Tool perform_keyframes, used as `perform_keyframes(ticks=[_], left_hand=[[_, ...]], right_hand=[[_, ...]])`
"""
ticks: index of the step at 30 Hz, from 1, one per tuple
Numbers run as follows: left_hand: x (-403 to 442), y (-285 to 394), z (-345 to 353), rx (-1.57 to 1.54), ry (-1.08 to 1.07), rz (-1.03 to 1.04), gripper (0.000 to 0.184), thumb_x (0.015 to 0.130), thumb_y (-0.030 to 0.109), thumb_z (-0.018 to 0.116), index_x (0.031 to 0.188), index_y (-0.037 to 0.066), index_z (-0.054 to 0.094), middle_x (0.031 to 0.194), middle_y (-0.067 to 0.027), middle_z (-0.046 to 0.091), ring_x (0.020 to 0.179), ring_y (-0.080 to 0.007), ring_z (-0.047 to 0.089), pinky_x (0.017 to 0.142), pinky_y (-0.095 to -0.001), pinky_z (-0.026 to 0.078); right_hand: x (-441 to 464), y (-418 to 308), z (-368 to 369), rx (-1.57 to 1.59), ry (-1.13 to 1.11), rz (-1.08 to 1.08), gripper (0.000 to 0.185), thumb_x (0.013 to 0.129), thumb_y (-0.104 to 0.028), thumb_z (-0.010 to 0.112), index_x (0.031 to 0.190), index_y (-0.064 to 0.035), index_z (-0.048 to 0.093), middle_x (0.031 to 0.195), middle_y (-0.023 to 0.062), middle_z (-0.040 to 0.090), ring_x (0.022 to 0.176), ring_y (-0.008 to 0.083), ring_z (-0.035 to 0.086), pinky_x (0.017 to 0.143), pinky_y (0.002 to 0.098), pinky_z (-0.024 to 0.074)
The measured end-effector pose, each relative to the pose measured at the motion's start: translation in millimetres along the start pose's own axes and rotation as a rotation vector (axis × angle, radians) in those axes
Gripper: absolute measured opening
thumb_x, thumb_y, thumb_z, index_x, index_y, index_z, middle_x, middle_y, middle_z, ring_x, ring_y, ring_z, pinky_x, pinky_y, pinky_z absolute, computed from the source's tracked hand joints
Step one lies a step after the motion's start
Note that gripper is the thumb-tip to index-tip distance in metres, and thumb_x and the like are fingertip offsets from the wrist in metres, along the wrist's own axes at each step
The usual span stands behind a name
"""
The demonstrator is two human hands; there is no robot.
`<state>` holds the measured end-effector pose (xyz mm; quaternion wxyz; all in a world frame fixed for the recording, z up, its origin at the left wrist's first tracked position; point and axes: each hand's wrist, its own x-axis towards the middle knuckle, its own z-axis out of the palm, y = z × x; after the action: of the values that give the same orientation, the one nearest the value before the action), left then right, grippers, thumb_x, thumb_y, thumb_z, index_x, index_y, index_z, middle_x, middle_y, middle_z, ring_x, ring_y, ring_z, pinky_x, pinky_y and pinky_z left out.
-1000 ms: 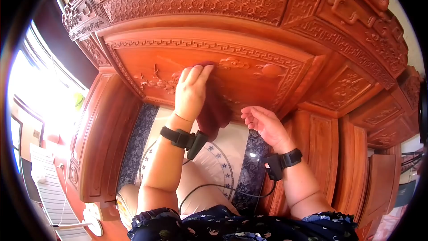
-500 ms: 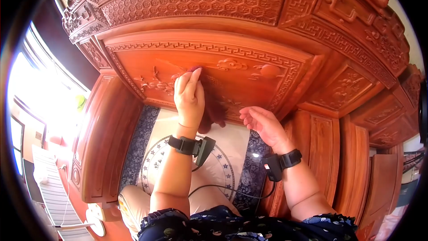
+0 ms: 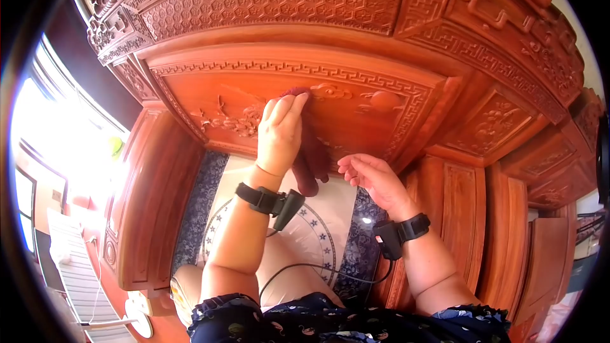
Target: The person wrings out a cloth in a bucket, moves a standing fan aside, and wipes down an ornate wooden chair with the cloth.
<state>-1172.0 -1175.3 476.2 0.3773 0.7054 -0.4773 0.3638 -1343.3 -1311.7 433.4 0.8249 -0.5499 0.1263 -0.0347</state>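
My left hand (image 3: 279,136) is closed on a dark red cloth (image 3: 309,159), its fingertips pressed against the upper middle of a carved wooden panel (image 3: 241,95). The cloth hangs down below the fingers, its lower end in front of the panel's bottom edge. Part of the cloth is hidden behind the hand. Lower and to the right, my right hand (image 3: 375,181) is raised with loosely bent fingers and nothing in it. Raised clouds, a round disc (image 3: 386,101) and branches decorate the panel inside a fretwork border.
A hexagon-patterned carved back (image 3: 273,1) rises above the panel. Wooden side pieces (image 3: 152,197) stand left and right. Below is a patterned floor (image 3: 219,181). A black cable (image 3: 324,268) runs between the wrist devices. A white fan-like object (image 3: 138,317) stands at lower left.
My left hand has slid a little to the right across the panel, and the cloth has moved with it. My right hand has barely moved.
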Motion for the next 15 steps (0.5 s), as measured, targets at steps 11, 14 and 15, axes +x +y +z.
perform_keyframes(ticks=[11,14,15], left_hand=[[-2.2,19.8,7.7,-0.284,0.143,-0.32,0.026,0.075,-0.006,0.054,0.098,0.002,0.063,0.092,-0.0128,0.059,0.084,-0.0287,0.058,0.075,-0.0332,0.048],[-1.6,8.6,3.6,0.041,0.012,-0.009,0.031,0.075,-0.006,0.055,0.104,0.004,0.061,0.092,-0.0114,0.058,0.085,-0.0289,0.054,0.074,-0.0363,0.047],[-1.8,6.3,2.0,0.042,0.01,-0.013,0.031,0.075,-0.006,0.055,0.104,0.004,0.061,0.092,-0.0114,0.058,0.085,-0.0289,0.054,0.074,-0.0363,0.047]], right_hand=[[2.1,3.3,-4.1,-0.011,-0.003,-0.001,0.026,0.091,-0.029,0.053,0.102,-0.0074,0.063,0.092,-0.0008,0.062,0.08,0.0063,0.053,0.073,0.0215,0.0411],[2.6,2.4,-1.5,-0.034,-0.011,-0.009,0.026,0.091,-0.028,0.053,0.102,-0.0062,0.063,0.091,-0.0006,0.061,0.08,0.0068,0.053,0.073,0.0214,0.0415],[1.3,2.8,-1.0,-0.049,-0.018,-0.011,0.026,0.092,-0.027,0.052,0.103,-0.005,0.062,0.091,-0.0002,0.061,0.081,0.0072,0.054,0.073,0.0214,0.0422]])
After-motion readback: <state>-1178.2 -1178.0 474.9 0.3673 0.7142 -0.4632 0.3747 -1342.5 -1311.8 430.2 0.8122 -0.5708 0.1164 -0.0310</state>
